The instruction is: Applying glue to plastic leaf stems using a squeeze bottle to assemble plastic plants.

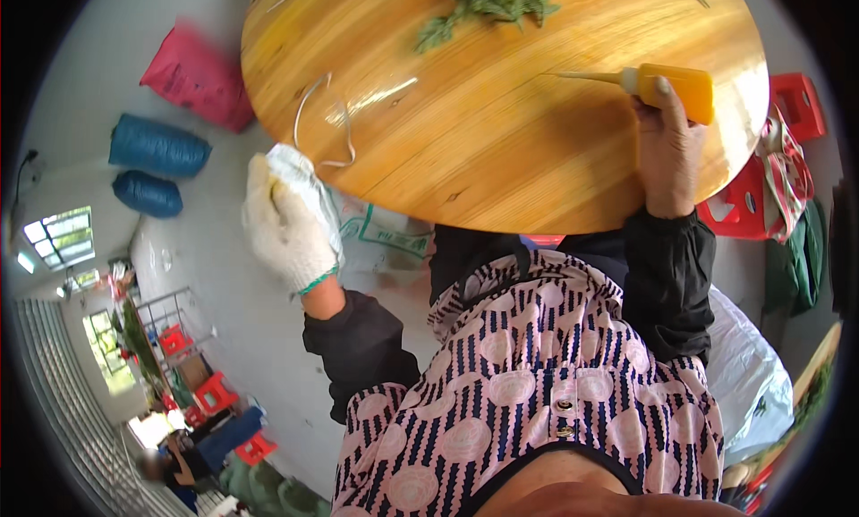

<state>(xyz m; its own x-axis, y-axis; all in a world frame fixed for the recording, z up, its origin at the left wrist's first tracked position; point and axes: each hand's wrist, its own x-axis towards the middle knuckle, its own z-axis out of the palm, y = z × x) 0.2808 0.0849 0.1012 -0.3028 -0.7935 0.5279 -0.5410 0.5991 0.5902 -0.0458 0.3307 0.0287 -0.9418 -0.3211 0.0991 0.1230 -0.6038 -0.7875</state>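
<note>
From my feed: round table [501, 150] sits ahead, leafy sprigs [490, 3] at its far side, a wire loop [324, 119] on its left part. Squeeze bottle [676, 88] over the right edge, sacks [157, 146] on the floor off left, stools [761, 186] right.

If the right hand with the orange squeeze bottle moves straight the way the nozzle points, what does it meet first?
Probably the looped pale cord lying on the round wooden table. The right hand holds the orange squeeze bottle pointing left over bare wood; depth is unclear.
</note>
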